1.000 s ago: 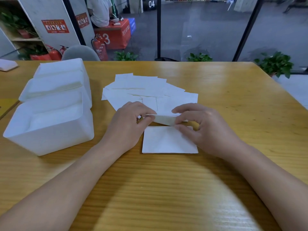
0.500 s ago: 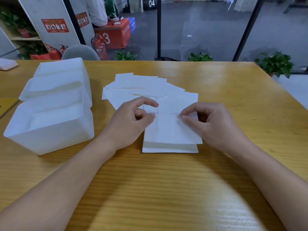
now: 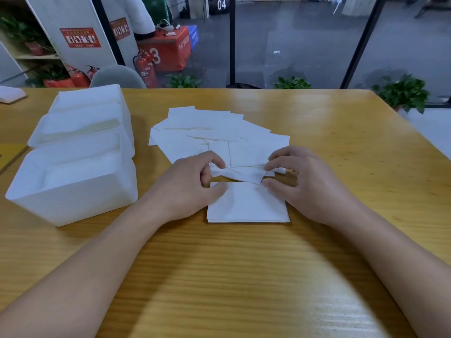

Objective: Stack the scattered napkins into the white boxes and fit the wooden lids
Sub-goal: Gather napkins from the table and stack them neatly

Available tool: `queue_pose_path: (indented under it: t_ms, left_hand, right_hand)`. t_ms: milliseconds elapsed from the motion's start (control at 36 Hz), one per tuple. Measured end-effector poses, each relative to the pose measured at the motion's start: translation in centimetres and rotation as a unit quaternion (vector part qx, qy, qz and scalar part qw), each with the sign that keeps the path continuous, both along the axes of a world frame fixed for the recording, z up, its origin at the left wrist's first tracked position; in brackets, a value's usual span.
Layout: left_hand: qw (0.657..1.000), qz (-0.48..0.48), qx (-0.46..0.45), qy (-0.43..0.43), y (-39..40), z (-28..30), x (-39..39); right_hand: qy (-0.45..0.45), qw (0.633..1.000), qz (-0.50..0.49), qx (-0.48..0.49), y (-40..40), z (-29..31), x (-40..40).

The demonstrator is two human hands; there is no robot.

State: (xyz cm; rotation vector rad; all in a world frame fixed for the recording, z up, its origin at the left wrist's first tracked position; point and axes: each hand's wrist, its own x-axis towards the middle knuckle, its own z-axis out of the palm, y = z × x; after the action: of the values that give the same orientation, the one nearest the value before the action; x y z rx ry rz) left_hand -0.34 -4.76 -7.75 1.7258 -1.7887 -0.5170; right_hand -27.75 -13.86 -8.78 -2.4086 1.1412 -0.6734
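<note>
A small neat stack of white napkins lies on the wooden table in front of me. Just beyond it, my left hand and my right hand each pinch one end of a single napkin, held slightly crumpled above the stack's far edge. Farther back, several loose napkins lie fanned out and overlapping. Three white boxes stand at the left: the nearest box and the middle box both show napkins inside, and the farthest box is behind them.
A white object lies at the table's far left edge. A grey chair back rises behind the table. Glass wall, potted plants and red fire extinguishers stand beyond. No wooden lids are in view.
The napkin from before now lies on the stack. Both hands have moved back to the loose pile and pinched another napkin by its two ends.
</note>
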Motion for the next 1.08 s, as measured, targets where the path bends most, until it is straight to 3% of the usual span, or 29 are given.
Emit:
queue_pose_path:
  t_ms: [389,1083]
  left_hand:
    - [0.999,-0.043,0.001,0.000,-0.2,-1.2,-0.6]
    - [0.998,-0.060,-0.002,0.002,-0.1,-1.1,-0.7]
  right_hand:
    - [0.096,0.993,0.063,-0.022,-0.2,-0.8,0.7]
    - [0.047,0.996,0.067,-0.024,-0.1,-1.0,1.4]
